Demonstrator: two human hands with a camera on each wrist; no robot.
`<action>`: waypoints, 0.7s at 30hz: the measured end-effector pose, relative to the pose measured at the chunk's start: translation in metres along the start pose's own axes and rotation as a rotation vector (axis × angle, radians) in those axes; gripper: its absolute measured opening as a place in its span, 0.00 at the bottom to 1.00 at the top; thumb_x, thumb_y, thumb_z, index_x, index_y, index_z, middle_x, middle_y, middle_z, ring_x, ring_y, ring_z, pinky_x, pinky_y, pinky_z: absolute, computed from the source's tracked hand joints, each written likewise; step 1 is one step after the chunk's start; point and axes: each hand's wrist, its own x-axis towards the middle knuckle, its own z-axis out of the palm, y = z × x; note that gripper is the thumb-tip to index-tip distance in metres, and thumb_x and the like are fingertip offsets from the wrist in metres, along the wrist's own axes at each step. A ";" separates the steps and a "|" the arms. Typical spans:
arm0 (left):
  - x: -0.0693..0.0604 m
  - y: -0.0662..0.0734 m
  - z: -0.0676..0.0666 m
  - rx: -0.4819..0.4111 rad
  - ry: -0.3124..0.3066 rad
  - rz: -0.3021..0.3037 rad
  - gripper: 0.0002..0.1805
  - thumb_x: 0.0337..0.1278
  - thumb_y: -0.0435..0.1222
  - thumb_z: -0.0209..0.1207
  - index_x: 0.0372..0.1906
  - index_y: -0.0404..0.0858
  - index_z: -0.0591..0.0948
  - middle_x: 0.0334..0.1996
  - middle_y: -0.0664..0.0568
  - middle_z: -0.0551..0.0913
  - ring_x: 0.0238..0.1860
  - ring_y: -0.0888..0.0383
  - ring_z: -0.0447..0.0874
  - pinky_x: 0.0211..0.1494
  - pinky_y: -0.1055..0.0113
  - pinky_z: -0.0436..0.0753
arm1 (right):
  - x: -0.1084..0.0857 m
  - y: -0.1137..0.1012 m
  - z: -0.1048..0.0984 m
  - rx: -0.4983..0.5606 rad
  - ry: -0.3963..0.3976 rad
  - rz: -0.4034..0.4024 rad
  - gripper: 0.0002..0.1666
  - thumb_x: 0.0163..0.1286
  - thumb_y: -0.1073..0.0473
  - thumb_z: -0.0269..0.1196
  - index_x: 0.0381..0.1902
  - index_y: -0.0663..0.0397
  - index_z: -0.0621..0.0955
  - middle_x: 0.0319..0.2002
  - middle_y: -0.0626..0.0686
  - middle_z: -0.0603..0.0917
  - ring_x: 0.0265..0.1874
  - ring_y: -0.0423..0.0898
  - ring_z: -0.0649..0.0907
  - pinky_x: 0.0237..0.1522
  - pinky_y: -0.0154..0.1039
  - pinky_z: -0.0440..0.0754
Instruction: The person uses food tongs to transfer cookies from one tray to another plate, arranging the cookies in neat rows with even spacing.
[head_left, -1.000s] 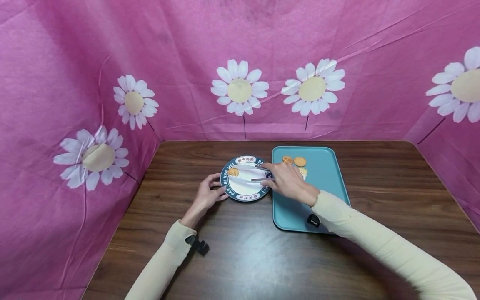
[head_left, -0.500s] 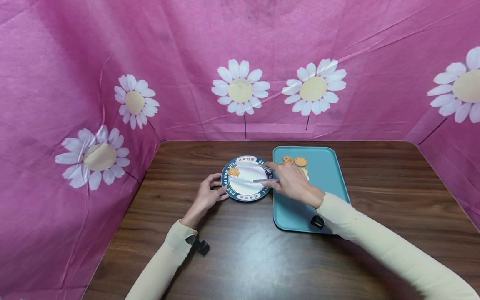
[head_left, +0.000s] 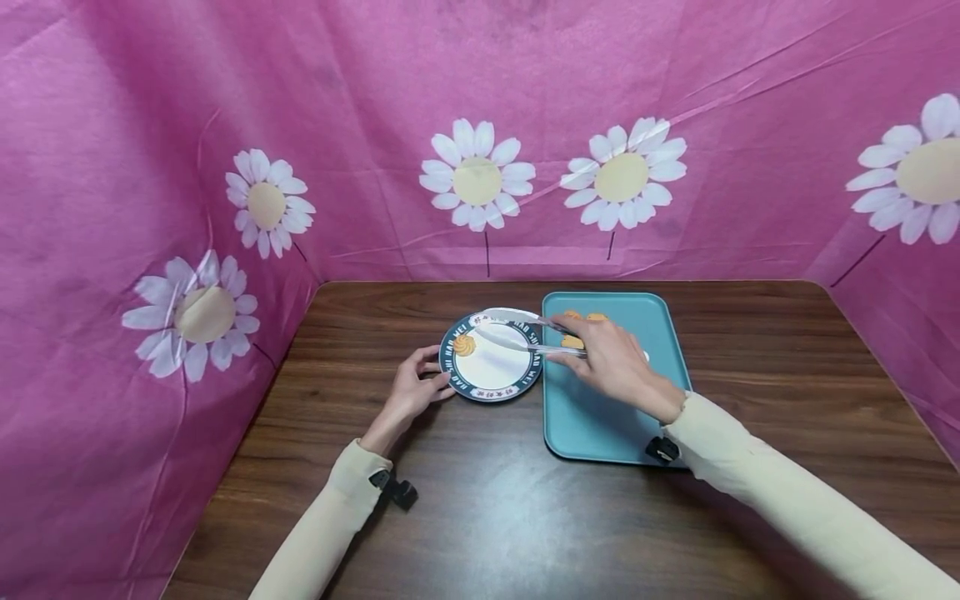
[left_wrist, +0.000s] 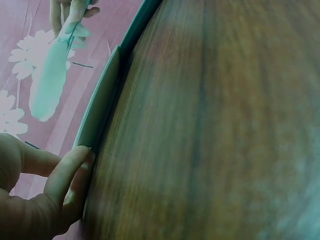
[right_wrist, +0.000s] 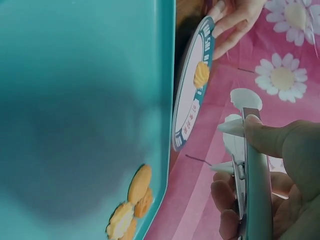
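Observation:
At the left rim of a round white plate (head_left: 491, 375) with a dark patterned border, my left hand (head_left: 411, 392) grips the edge; thumb and fingertips pinch the plate (left_wrist: 101, 102) in the left wrist view. A swirled yellow cookie (head_left: 464, 345) lies near the plate's upper left. My right hand (head_left: 618, 367) is over the teal tray (head_left: 607, 433), its fingers round tongs (head_left: 558, 350) whose two ends are apart above the plate, nothing between them. In the right wrist view, several cookies (right_wrist: 139, 183) lie near a tray corner; the hand partly hides them in the head view.
The plate and tray are side by side on a brown wooden table (head_left: 465, 517). A pink cloth (head_left: 375, 100) printed with white daisies hangs behind the table and along its sides. Black wrist cameras (head_left: 394, 490) are strapped at both cuffs.
My right hand has moved right across the tray, carrying the tongs with it, and their ends now stand further up over the plate. My left hand and the plate have stayed in place.

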 end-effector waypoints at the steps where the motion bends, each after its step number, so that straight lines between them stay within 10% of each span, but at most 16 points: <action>1: 0.000 0.000 0.000 0.004 0.001 -0.001 0.33 0.68 0.20 0.58 0.76 0.36 0.68 0.58 0.32 0.77 0.40 0.55 0.86 0.49 0.66 0.96 | -0.002 0.002 -0.001 -0.003 0.007 0.001 0.32 0.69 0.42 0.71 0.67 0.44 0.81 0.44 0.55 0.89 0.23 0.45 0.73 0.11 0.34 0.65; 21: 0.000 0.000 0.000 0.015 0.010 -0.012 0.33 0.68 0.21 0.58 0.76 0.37 0.68 0.59 0.32 0.77 0.42 0.54 0.86 0.50 0.65 0.96 | -0.044 0.043 -0.039 -0.089 0.015 0.107 0.33 0.70 0.41 0.70 0.69 0.46 0.79 0.40 0.63 0.89 0.23 0.48 0.75 0.11 0.36 0.66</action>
